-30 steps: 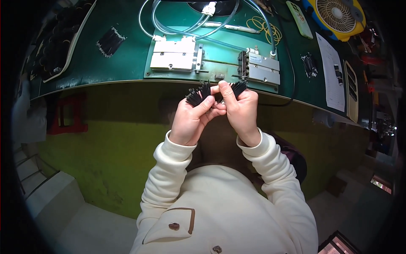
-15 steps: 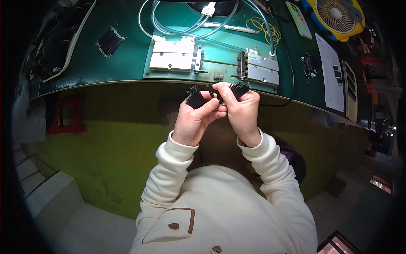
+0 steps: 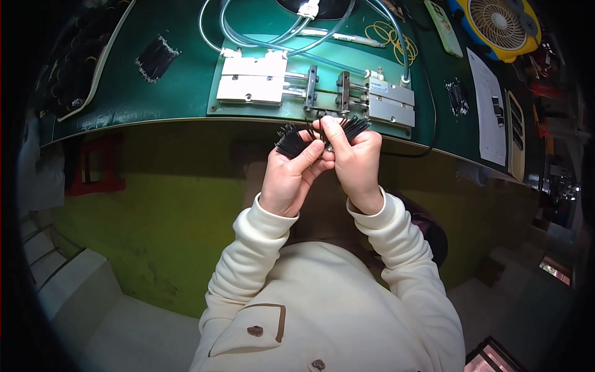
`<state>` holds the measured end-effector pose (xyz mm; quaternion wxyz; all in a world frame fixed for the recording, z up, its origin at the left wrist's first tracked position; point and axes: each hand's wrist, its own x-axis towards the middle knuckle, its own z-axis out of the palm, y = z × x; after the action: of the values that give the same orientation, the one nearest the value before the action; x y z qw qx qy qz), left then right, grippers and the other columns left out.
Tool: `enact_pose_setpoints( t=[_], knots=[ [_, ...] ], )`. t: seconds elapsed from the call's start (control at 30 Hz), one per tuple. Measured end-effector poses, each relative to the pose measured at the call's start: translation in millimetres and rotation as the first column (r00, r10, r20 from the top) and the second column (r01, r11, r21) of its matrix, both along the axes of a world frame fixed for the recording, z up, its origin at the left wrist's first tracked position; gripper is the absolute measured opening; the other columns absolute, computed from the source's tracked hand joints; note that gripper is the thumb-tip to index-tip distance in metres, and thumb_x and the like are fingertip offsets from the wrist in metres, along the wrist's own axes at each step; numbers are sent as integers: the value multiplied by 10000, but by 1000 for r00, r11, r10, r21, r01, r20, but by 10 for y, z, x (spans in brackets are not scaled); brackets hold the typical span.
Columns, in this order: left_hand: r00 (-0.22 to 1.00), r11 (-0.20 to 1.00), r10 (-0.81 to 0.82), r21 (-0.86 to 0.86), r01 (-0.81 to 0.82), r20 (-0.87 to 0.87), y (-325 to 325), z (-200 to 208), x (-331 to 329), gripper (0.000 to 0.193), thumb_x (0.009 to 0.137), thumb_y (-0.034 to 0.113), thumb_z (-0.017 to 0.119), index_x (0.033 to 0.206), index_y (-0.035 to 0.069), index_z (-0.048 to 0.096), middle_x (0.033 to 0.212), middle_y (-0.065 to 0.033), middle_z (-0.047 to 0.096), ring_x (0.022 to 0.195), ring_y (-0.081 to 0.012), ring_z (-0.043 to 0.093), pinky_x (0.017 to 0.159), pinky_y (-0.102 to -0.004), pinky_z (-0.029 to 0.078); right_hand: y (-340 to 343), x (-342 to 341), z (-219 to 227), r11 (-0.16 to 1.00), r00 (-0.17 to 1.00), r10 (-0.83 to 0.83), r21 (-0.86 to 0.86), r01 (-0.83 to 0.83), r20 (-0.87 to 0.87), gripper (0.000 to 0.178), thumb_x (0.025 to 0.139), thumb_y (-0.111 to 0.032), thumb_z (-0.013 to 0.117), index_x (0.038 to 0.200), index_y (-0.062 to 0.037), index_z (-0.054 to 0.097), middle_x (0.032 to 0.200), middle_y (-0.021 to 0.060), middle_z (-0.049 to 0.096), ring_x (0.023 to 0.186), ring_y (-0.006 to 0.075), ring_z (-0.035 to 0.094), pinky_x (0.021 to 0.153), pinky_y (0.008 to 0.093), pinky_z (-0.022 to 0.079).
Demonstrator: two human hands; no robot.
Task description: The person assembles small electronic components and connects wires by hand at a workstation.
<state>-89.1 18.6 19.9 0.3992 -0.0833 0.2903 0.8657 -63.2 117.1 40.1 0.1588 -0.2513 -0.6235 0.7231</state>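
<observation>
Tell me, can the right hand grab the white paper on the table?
Probably not right now: the right hand is holding black wires. Otherwise the way looks fairly free; the white paper lies off to the right, with a thin black cord between.

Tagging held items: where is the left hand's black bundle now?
In the head view, the black bundle fans up from the left hand in the upper middle, just below the front edge of the bench, left of the right hand.
</observation>
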Motion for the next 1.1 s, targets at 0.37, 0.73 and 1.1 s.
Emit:
enact_pose_setpoints(
  t=[0.37, 0.73, 1.1],
  knots=[
    [1000, 1000, -13, 13, 13, -12, 12, 17, -28, 102, 813, 58, 508, 898, 2, 501, 763, -49, 559, 678, -121, 568, 654, -236, 487, 11, -22, 18, 996, 999, -41, -82, 42, 3, 168, 803, -98, 535, 729, 38, 600, 648, 57, 594, 516, 66, 527, 420, 172, 403],
    [1000, 1000, 15, 10, -16, 14, -2, 41, 13, 108, 804, 49, 516, 899, -1, 509, 757, -54, 559, 678, -119, 568, 643, -231, 487, -32, -6, 71, 999, 994, -28, -19, 26, -108, 176, 799, -101, 540, 708, 32, 609, 597, 34, 584, 469, 31, 494, 382, 151, 375],
    [1000, 999, -11, -49, 12, 4, 3, 34, -10, 117, 793, 44, 529, 898, -8, 518, 749, -66, 572, 656, -128, 577, 632, -236, 493, -3, 10, 31, 1000, 1000, -14, 4, 14, -7, 173, 795, -102, 539, 727, 38, 613, 634, 33, 592, 507, 41, 499, 434, 170, 387]
  ],
)
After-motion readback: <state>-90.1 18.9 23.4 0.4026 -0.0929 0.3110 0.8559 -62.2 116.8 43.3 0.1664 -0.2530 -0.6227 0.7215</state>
